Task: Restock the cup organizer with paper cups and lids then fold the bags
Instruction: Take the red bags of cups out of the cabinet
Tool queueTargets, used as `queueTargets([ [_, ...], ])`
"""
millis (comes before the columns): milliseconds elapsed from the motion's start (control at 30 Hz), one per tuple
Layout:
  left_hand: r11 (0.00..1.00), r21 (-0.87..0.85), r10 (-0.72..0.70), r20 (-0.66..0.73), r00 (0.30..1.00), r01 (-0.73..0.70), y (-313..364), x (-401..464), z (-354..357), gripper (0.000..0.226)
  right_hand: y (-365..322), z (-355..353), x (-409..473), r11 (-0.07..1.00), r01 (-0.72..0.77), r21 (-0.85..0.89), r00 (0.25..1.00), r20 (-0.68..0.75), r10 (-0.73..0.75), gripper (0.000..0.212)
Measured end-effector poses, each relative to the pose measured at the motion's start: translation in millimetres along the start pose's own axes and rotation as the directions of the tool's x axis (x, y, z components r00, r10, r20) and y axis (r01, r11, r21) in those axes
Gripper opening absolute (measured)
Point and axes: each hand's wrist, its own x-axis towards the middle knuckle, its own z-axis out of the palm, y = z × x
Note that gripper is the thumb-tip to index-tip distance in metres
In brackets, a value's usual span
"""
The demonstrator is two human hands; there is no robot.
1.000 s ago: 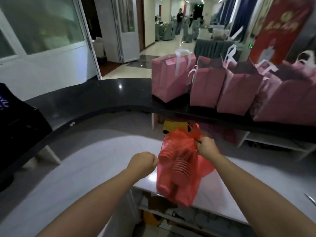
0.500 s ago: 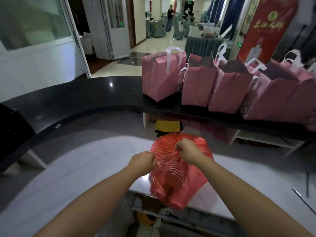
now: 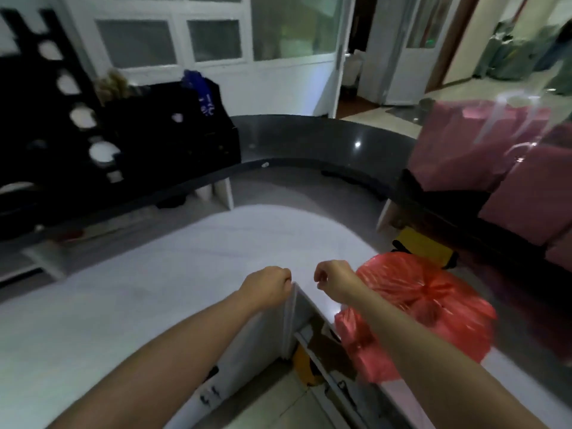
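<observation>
A red plastic bag with a knotted top lies on the white counter at the right, with stacked cups showing dimly through it. Just left of the bag my right hand hovers with curled fingers and holds nothing; its forearm crosses in front of the bag. My left hand is a fist beside it, above the counter's corner, also holding nothing. The black cup organizer stands at the far left on the dark raised counter. White round shapes show in its holes.
Pink paper gift bags with white handles stand on the dark counter at the right. A yellow object sits under that counter behind the red bag. Open shelves lie below the white counter between my arms. Glass doors and white partitions are behind.
My right hand has let go of the red bag, which now lies on the counter to the right. The view has swung left, bringing the black organizer into sight.
</observation>
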Motion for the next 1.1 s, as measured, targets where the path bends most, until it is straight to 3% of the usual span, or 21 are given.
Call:
queueTargets([
  [200, 0.938, -0.090, -0.338, -0.036, 0.941, 0.334, -46, -135, 37, 0.030, -91, 64, -29, 0.979, 0.201, 0.014, 0.958, 0.206, -0.200, 0.025],
  [333, 0.848, -0.138, -0.518, -0.010, 0.856, 0.512, -76, -238, 62, 0.030, -172, 114, -73, 0.917, 0.399, -0.021, 0.840, 0.410, -0.357, 0.022],
  [500, 0.728, -0.182, -0.670, 0.010, 0.742, 0.661, -102, -371, 82, 0.044, -269, 173, -135, 0.827, 0.562, -0.014, 0.715, 0.510, -0.478, 0.029],
  [600, 0.612, -0.253, -0.774, 0.005, 0.633, 0.749, -115, -455, 98, 0.044, -323, 214, -177, 0.763, 0.645, -0.029, 0.648, 0.550, -0.527, 0.031],
  [900, 0.328, -0.396, -0.937, -0.020, 0.349, 0.857, -151, -721, 161, 0.023, -463, 360, -336, 0.693, 0.721, 0.021, 0.551, 0.589, -0.591, 0.037],
  [1100, 0.182, -0.451, -0.982, -0.044, 0.182, 0.874, -174, -828, 198, 0.023, -525, 436, -410, 0.710, 0.702, 0.053, 0.532, 0.624, -0.572, 0.027],
])
